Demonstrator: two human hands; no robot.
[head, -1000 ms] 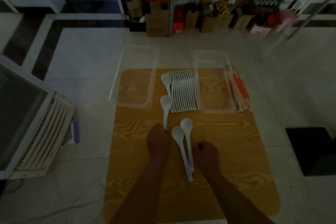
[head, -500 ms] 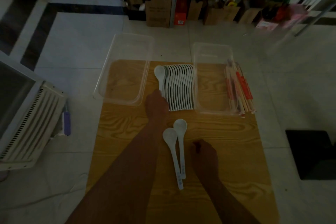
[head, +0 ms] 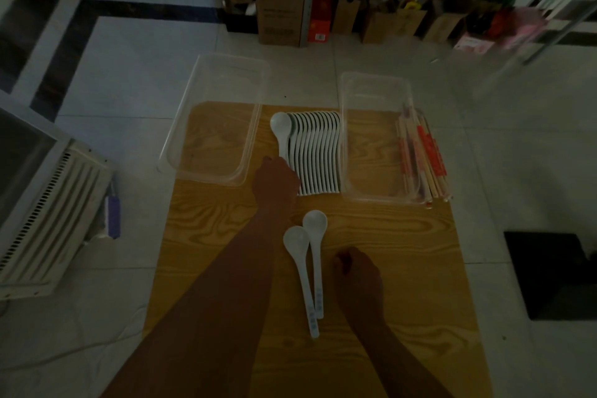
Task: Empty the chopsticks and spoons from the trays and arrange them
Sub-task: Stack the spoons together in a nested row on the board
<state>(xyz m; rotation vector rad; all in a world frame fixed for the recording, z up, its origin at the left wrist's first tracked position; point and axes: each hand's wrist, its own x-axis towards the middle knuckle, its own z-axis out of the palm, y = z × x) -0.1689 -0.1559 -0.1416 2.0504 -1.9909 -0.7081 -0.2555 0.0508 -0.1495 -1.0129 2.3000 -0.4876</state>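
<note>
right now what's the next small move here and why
Probably the left hand lifts off the end spoon, whose handle it covers, since that spoon already lies flush with the row of spoons; two loose spoons beside the curled right hand wait next.

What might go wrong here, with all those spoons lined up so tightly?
The left hand sits against the packed spoon row; a nudge may knock it askew. The chopsticks lie at the right edge of the wooden board and might roll off. The left tray overhangs the board and could tip.
</note>
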